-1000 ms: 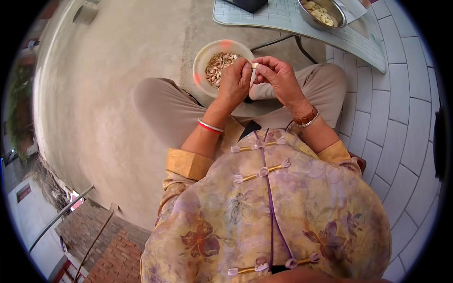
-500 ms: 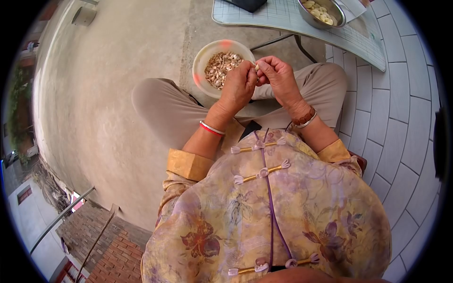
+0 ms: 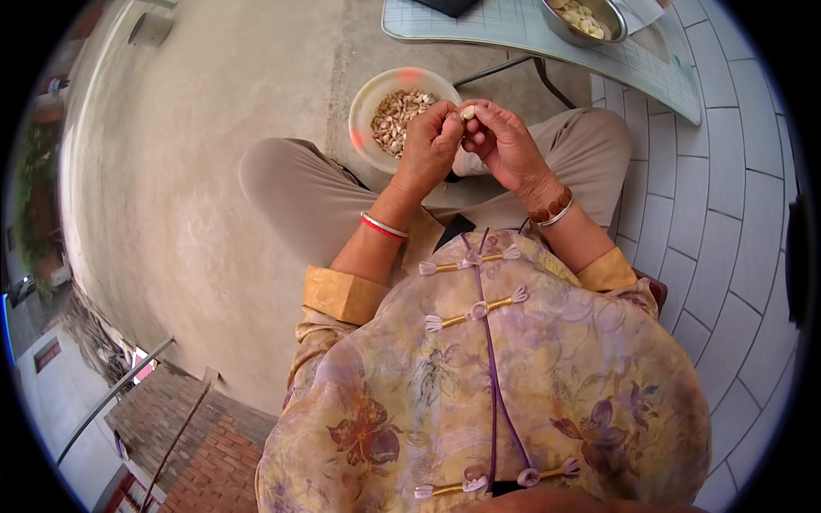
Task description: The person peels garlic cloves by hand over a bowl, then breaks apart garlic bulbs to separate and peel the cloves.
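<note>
A pale garlic clove [image 3: 468,112] shows between my two hands, at the fingertips. My right hand [image 3: 510,147] pinches it with thumb and forefinger, the other fingers curled beneath. My left hand [image 3: 429,147] is closed, its thumb and fingertips pressed against the clove's left side; its fingertips are partly hidden. Just beyond my left hand, a whitish plastic bowl [image 3: 363,144] with reddish patches stands on the ground, holding unpeeled garlic cloves [image 3: 395,118]. Part of the bowl's right side is hidden by my left hand.
A low folding table [image 3: 479,27] stands ahead to the right, with a metal bowl [image 3: 617,26] of peeled cloves and a dark object [image 3: 449,7] on it. Its bent leg [image 3: 552,84] comes down near my right knee. Grey tiles [image 3: 718,222] lie on the right, concrete [image 3: 197,197] on the left.
My right hand has turned a little and its fingers have shifted, so more of the pale clove shows. Both hands stay together in about the same place beside the plastic bowl.
</note>
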Available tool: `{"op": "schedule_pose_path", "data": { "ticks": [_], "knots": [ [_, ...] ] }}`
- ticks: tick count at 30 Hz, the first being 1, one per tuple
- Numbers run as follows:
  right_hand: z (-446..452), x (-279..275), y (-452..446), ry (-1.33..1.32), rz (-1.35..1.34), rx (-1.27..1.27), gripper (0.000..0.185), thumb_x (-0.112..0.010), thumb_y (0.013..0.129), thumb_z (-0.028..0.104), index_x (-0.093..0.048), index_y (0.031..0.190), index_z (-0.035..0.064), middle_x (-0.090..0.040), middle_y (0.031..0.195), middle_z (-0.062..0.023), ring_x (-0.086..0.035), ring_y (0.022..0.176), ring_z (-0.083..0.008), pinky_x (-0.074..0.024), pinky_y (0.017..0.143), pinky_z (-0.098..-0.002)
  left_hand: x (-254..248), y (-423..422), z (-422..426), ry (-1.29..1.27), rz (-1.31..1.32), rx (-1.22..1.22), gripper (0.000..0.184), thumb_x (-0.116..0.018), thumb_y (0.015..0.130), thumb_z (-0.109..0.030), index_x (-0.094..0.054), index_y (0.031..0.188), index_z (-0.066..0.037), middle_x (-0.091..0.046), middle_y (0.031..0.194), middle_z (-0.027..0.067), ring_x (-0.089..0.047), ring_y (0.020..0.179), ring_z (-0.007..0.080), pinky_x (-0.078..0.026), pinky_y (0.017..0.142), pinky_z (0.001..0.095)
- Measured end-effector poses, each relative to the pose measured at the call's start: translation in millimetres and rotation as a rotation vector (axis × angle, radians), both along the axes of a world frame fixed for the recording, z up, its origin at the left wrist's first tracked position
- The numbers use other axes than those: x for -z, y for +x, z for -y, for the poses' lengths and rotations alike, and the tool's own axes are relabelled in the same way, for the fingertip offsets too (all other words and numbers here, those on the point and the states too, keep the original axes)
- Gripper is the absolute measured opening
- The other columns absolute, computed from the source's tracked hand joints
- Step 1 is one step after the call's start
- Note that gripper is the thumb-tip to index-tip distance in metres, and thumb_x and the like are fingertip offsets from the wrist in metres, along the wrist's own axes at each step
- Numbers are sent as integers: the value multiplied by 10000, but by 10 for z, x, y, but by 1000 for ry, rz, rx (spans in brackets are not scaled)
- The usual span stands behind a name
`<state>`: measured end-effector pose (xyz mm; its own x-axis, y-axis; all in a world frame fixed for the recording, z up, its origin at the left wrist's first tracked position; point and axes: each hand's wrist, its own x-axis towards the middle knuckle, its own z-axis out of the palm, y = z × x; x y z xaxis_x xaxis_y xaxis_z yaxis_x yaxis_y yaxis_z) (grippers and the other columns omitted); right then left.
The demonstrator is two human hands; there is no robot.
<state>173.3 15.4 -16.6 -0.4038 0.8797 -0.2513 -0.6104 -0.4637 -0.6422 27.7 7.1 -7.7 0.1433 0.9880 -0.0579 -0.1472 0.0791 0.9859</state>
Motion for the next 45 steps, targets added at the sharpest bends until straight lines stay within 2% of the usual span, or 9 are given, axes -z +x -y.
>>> {"op": "schedule_pose_path", "data": {
  "ticks": [11, 13, 17, 20, 24, 33, 38, 40, 45],
  "knots": [
    [-19, 43, -19, 66, -44, 9, 168, -484, 956, 147, -592, 1034, 46, -577, 830, 2, -517, 699, -76, -479, 669, -239, 19, -73, -24, -242, 242, 108, 209, -426, 945, -137, -539, 810, -23, -551, 659, -6, -505, 597, 59, -412, 537, 198],
    [1, 20, -45, 88, 16, 31, 177, -485, 956, 149, -597, 1044, 44, -576, 825, 6, -516, 697, -74, -478, 668, -237, 37, 42, -20, 85, -7, 11, 202, -464, 945, -144, -549, 829, -3, -582, 667, 12, -547, 605, 80, -447, 552, 217],
    [7, 6, -53, 59, 78, 65, 201, -501, 951, 151, -612, 1072, 34, -575, 812, 16, -525, 709, -69, -477, 675, -233, -41, 46, 7, 207, -284, -13, 210, -483, 947, -146, -560, 838, 17, -605, 679, 33, -581, 620, 99, -477, 563, 239],
    [-23, 164, 28, 67, -157, -52, 206, -511, 946, 148, -620, 1072, 27, -586, 830, 15, -541, 727, -67, -478, 687, -230, 8, 35, 3, 154, -242, -23, 225, -468, 949, -134, -575, 831, 23, -620, 686, 51, -598, 635, 99, -489, 563, 250],
    [-5, 180, -20, 51, -160, -21, 193, -534, 930, 122, -616, 1073, 22, -595, 838, 15, -552, 735, -61, -483, 696, -223, 42, 22, -19, 79, -108, -35, 234, -468, 946, -131, -580, 817, 29, -601, 664, 42, -570, 613, 83, -477, 548, 237],
    [-32, 199, 35, 89, 33, 44, 214, -574, 902, 86, -601, 1102, 17, -640, 917, -9, -584, 758, -54, -508, 704, -203, 98, -18, -32, -45, 77, -38, 245, -459, 931, -154, -567, 764, -10, -522, 616, -11, -454, 543, 51, -379, 496, 205],
    [-19, 134, 76, 90, 135, 2, 225, -543, 920, 88, -576, 1127, 7, -636, 989, -49, -605, 830, -91, -510, 796, -233, -47, -49, -39, -183, 142, -23, 226, -448, 908, -157, -539, 742, -33, -492, 607, -12, -391, 516, 45, -311, 464, 199],
    [-17, 76, 97, 98, 146, -3, 223, -533, 926, 90, -563, 1129, 2, -634, 1006, -61, -609, 850, -99, -508, 814, -242, -61, -98, -45, -302, 364, 87, 226, -433, 909, -179, -535, 754, -49, -463, 593, -6, -331, 490, 52, -266, 446, 200],
    [-47, 19, 121, 148, 218, 31, 230, -517, 937, 98, -515, 1142, -5, -630, 1033, -90, -619, 879, -114, -511, 832, -260, -13, -79, -58, -337, 552, 89, 281, -417, 935, -248, -493, 737, -65, -427, 594, 0, -282, 480, 64, -232, 442, 203]
  ]
}}
